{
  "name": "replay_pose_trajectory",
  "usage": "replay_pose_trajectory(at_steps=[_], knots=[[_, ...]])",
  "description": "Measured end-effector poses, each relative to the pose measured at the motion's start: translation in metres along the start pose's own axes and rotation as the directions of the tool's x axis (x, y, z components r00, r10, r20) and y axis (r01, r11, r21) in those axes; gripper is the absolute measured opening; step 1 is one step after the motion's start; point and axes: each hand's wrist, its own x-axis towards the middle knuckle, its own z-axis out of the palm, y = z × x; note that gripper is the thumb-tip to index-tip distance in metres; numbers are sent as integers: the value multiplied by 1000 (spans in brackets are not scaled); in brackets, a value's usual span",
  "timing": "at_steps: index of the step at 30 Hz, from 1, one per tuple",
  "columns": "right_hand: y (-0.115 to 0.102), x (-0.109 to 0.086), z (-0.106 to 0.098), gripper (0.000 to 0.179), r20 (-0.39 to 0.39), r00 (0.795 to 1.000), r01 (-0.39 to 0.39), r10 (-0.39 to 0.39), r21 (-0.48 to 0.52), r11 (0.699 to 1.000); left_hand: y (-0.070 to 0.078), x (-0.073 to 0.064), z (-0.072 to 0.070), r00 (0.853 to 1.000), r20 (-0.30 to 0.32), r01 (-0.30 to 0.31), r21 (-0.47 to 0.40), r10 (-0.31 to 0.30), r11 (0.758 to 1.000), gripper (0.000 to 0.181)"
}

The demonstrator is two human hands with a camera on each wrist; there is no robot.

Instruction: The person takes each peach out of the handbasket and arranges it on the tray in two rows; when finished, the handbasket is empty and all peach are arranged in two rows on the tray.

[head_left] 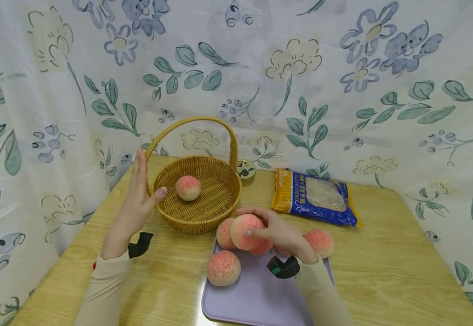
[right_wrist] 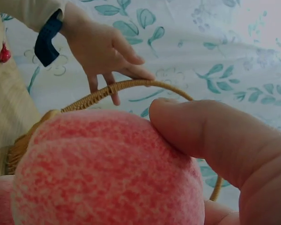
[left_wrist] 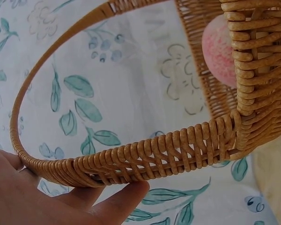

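My right hand (head_left: 281,232) grips a pink-and-cream peach (head_left: 244,228), thumb on its near side, over the far part of a lilac tray (head_left: 256,292). In the right wrist view that peach (right_wrist: 107,168) fills the lower left, with the thumb pressed on it. My left hand (head_left: 133,206) is at the left side of a wicker basket (head_left: 195,227), its fingers extended. The left wrist view has those fingers (left_wrist: 124,201) against the basket's handle (left_wrist: 145,159). One peach (head_left: 188,188) lies inside the basket.
More peaches sit on the tray, among them one at its left (head_left: 223,268) and one at its far right corner (head_left: 319,243). A blue and yellow orecchiette bag (head_left: 322,199) lies behind to the right. Beside the basket stands a small round tin (head_left: 246,171). Floral cloth (head_left: 301,90) hangs behind the table.
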Motion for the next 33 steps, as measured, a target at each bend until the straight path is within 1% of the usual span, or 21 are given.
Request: replay_pose_trajectory(at_steps=[2,7,10,13,17,21,24,27,31,33], knots=[[2,-5,1,51,14,1000,-20,20,-19,1000,-1,-1,0,1000,-4,4,-2,-4,1000,87],[3,-18,2,47,51,998,-22,27,-95,995,-2,-3,0,1000,-18,7,-13,-7,1000,87],[4,-25,3,48,70,997,-11,20,-133,991,-1,-3,-1,1000,-19,10,-21,-10,1000,87],[7,-30,3,48,94,996,11,2,-137,990,-1,-2,-2,1000,-18,11,-24,-12,1000,87],[14,-37,5,48,118,993,9,9,-150,989,-1,-1,-1,1000,-11,12,-19,-12,1000,87],[24,-41,10,45,128,991,-7,35,-211,977,-1,1,0,1000,-4,13,-13,-13,1000,87],[33,-43,14,42,120,992,2,33,-285,959,-2,1,2,1000,-2,14,-8,-14,1000,87],[38,-46,18,40,85,996,6,24,-342,940,-2,2,2,1000,1,18,-8,-18,1000,87],[40,-46,21,43,35,999,5,9,-383,924,-2,2,2,1000,-5,19,-8,-19,1000,87],[39,-45,22,46,25,1000,-2,13,-400,917,-2,1,2,1000,-6,19,-7,-19,1000,87]])
